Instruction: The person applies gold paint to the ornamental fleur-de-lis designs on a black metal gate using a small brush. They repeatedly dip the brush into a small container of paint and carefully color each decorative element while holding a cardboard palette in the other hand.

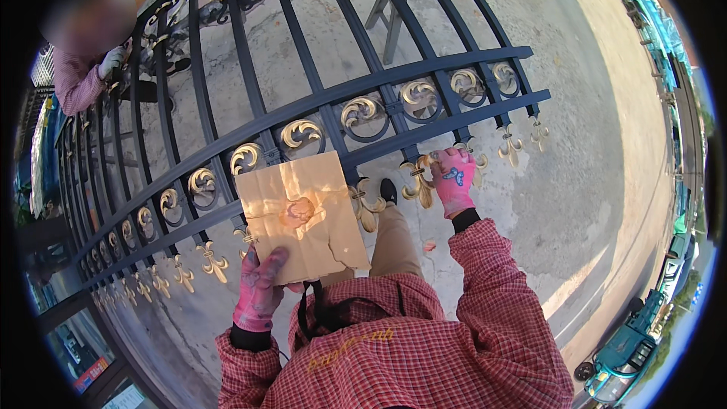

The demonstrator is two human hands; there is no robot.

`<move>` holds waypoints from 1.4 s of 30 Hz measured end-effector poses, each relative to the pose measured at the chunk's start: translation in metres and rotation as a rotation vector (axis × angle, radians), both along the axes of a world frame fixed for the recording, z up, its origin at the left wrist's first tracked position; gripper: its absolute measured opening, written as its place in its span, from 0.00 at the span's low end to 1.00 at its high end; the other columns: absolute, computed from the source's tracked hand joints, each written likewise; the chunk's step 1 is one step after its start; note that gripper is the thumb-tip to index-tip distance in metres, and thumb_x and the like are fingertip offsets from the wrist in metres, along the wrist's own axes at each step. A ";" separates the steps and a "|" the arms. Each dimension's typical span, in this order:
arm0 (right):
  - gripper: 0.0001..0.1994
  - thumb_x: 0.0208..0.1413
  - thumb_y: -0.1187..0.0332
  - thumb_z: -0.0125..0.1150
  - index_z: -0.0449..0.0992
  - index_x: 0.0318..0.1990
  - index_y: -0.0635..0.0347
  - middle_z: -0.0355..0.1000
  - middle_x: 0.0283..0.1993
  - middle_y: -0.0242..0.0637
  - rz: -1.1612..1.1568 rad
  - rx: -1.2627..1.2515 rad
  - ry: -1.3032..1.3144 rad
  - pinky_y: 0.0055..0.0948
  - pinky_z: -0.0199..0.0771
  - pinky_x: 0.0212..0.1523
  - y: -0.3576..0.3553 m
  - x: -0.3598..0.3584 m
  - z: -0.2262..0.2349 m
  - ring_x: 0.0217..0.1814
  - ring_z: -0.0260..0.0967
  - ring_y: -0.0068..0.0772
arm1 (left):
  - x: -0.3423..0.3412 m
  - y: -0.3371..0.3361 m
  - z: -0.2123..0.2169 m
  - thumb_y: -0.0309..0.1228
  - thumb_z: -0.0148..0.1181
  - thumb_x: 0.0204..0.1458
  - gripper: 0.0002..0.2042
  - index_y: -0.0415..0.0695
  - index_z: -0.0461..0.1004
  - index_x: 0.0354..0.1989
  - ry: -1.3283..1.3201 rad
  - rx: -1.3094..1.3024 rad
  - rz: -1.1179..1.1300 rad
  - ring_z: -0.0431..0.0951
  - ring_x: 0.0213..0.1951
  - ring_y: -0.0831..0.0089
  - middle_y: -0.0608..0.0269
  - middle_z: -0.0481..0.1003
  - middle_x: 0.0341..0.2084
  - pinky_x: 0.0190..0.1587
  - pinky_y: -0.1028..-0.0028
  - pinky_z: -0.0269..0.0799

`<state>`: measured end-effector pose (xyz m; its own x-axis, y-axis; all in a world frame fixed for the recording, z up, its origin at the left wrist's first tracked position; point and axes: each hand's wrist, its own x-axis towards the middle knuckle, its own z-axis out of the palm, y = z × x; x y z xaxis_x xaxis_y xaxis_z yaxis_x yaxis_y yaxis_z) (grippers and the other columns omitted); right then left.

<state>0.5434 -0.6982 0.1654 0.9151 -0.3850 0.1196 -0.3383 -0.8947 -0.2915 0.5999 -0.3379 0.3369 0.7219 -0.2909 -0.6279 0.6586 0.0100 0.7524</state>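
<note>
My left hand (260, 288), in a pink glove, grips the lower left edge of a brown cardboard piece (261, 193). A wet-looking coppery smear (297, 213) lies in the middle of the cardboard. My right hand (454, 180), in a pink glove with a blue butterfly, is closed at a gold fleur-de-lis finial (418, 182) on the near edge of a dark metal gate (318, 98). Whatever its fingers hold is hidden. Gold scrolls (301, 134) sit between the gate's two curved rails, and part of the near rail is behind the cardboard.
Across the gate at the far left, another person (79, 79) in a checked sleeve has a gloved hand (112, 62) at the bars. A trestle leg (392, 26) shows beneath the gate. Concrete floor (583, 204) extends to the right, with a teal truck (625, 352) beyond.
</note>
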 end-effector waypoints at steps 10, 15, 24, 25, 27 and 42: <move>0.08 0.42 0.66 0.60 0.76 0.33 0.47 0.69 0.36 0.33 -0.020 -0.006 -0.014 0.39 0.56 0.48 0.011 0.000 0.004 0.45 0.61 0.41 | 0.000 -0.001 0.003 0.40 0.56 0.49 0.25 0.41 0.61 0.53 0.002 -0.021 0.001 0.76 0.25 0.71 0.60 0.73 0.35 0.17 0.77 0.71; 0.08 0.40 0.63 0.61 0.76 0.31 0.49 0.70 0.34 0.33 -0.062 -0.015 0.057 0.39 0.58 0.46 0.010 0.003 0.003 0.43 0.64 0.40 | 0.001 0.002 0.002 0.39 0.56 0.49 0.25 0.41 0.61 0.53 0.017 -0.025 -0.021 0.76 0.26 0.70 0.60 0.73 0.34 0.17 0.76 0.71; 0.09 0.39 0.59 0.62 0.75 0.27 0.50 0.71 0.30 0.34 -0.154 0.022 0.157 0.39 0.60 0.45 0.043 0.009 0.024 0.38 0.66 0.40 | 0.000 0.005 0.000 0.36 0.53 0.51 0.22 0.41 0.61 0.52 0.022 -0.032 -0.017 0.76 0.25 0.70 0.59 0.73 0.34 0.17 0.77 0.71; 0.09 0.40 0.59 0.61 0.74 0.26 0.51 0.71 0.30 0.35 -0.159 0.023 0.159 0.39 0.60 0.44 0.045 0.008 0.025 0.37 0.67 0.40 | 0.001 0.005 -0.001 0.36 0.54 0.51 0.22 0.40 0.61 0.52 0.023 -0.030 -0.011 0.76 0.25 0.70 0.59 0.73 0.34 0.17 0.77 0.71; 0.08 0.39 0.60 0.61 0.74 0.26 0.51 0.71 0.30 0.34 -0.101 -0.063 0.085 0.38 0.60 0.43 0.053 0.013 0.019 0.38 0.67 0.40 | 0.001 0.004 -0.001 0.37 0.54 0.51 0.22 0.40 0.61 0.52 0.025 -0.027 -0.002 0.76 0.25 0.70 0.59 0.73 0.33 0.17 0.77 0.71; 0.07 0.37 0.63 0.63 0.77 0.27 0.50 0.71 0.31 0.35 0.082 -0.029 0.038 0.38 0.62 0.42 0.044 0.007 0.020 0.40 0.67 0.41 | 0.001 0.011 -0.003 0.38 0.55 0.51 0.23 0.41 0.61 0.52 0.032 -0.023 0.026 0.76 0.24 0.70 0.60 0.73 0.33 0.17 0.76 0.71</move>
<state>0.5506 -0.6542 0.1850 0.9476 -0.3052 0.0945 -0.2736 -0.9278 -0.2536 0.6009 -0.3273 0.3336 0.7086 -0.2872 -0.6445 0.6820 0.0443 0.7300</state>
